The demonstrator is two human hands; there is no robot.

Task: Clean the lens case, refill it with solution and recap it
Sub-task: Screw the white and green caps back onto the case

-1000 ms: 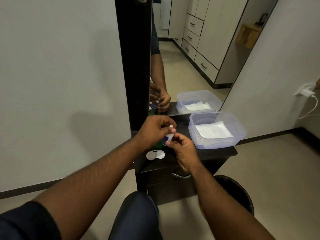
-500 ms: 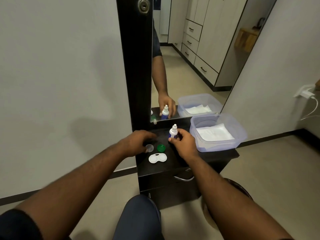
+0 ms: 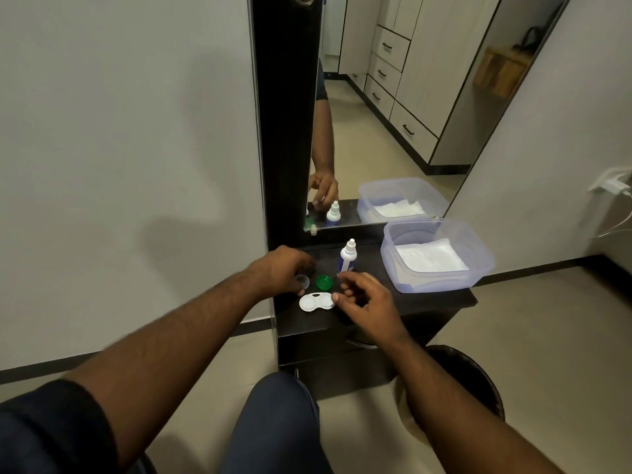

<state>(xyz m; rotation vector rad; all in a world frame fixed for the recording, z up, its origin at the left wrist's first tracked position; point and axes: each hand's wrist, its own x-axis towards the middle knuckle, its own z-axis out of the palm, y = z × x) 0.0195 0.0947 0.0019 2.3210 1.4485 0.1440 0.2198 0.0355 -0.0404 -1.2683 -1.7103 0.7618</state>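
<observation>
On the narrow dark vanity top (image 3: 427, 302) the white lens case (image 3: 316, 301) lies uncapped between 2 empty hands, left hand (image 3: 285, 270) curled over the clear cap (image 3: 302, 280), right hand (image 3: 367, 299) loose; a careless sweep could knock the solution bottle (image 3: 348, 257) over.

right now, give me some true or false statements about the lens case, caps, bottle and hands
1. The solution bottle stands upright on the dark counter. True.
2. The green cap is screwed onto the lens case. False: it lies loose on the counter behind the case.
3. The right hand holds the bottle. False: it is off the bottle, fingers near the case.
4. The left hand is at the clear cap. True.
5. The plastic tub holds a white tissue. True.
</observation>
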